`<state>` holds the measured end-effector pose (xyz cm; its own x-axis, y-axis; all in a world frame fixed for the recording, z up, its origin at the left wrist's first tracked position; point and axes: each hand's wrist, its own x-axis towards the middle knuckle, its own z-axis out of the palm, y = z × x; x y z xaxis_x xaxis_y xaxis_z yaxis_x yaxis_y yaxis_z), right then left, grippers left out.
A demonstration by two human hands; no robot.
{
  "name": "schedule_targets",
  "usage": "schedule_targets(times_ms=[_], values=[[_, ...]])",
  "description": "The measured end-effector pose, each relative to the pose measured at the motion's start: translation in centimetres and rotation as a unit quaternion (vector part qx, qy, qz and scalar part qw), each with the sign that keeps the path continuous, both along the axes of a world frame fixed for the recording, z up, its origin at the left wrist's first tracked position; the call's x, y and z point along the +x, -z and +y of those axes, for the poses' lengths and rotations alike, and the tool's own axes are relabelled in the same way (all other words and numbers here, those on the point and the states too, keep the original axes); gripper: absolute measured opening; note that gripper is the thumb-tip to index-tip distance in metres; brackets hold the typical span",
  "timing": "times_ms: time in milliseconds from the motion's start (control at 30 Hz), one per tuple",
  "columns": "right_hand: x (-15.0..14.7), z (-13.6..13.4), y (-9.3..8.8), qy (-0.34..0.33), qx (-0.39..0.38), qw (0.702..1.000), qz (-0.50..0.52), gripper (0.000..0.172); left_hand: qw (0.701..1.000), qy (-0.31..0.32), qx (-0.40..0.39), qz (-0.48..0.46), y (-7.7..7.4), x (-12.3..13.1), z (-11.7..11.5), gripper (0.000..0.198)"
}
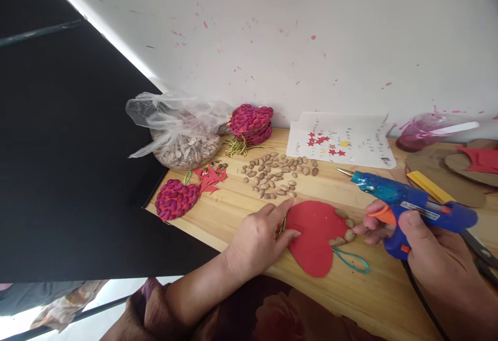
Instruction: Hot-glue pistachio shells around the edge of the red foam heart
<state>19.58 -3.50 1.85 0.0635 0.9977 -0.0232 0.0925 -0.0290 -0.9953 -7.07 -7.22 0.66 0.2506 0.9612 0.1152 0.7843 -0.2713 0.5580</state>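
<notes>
Red heart cutout (313,240) lies flat on the wooden table (241,211). Left hand (260,241) presses its left edge, fingers loosely spread, perhaps over thin strands, hard to tell. Right hand (431,258), just right of the heart, grips a blue glue gun (408,202). Seeds (344,235) sit on the heart's right lobe; loose seeds (274,175) lie above it.

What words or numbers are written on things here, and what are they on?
Paper sheet: rows of small print, too blurred to read.
Glue gun in the right hand: a white label on the barrel, too small to read.
No other writing shows.
</notes>
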Motion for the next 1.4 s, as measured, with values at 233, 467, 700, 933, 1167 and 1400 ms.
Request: schedule_targets(times_ms=[233, 467, 700, 933, 1167, 1400], values=[[-0.9, -0.6, -0.8, 0.055, -0.013, 0.998, 0.028, 0.030, 0.992, -0.045, 0.094, 0.071, -1.6, -3.1, 3.7, 0.020], [-0.3, 0.5, -1.4, 0.093, -0.043, 0.995, -0.014, 0.057, 0.985, 0.030, 0.112, 0.126, -1.5, -2.2, 5.9, 0.010], [0.0, 0.2, -1.3, 0.064, -0.072, 0.995, 0.038, 0.041, 0.980, 0.022, 0.083, 0.178, -1.7, -1.5, 6.7, 0.009], [0.1, -0.4, -1.4, 0.052, -0.060, 0.997, 0.023, 0.038, 0.980, 0.025, 0.075, 0.183, -1.9, -1.3, 6.8, 0.010], [0.4, -0.2, -1.2, 0.033, -0.067, 0.995, 0.060, 0.041, 0.975, 0.040, 0.098, 0.194, -1.6, -1.4, 6.9, 0.016], [1.0, -0.1, -1.2, -0.041, -0.057, 0.992, 0.104, 0.036, 0.965, 0.057, 0.113, 0.231, -1.5, -1.4, 7.0, 0.015]])
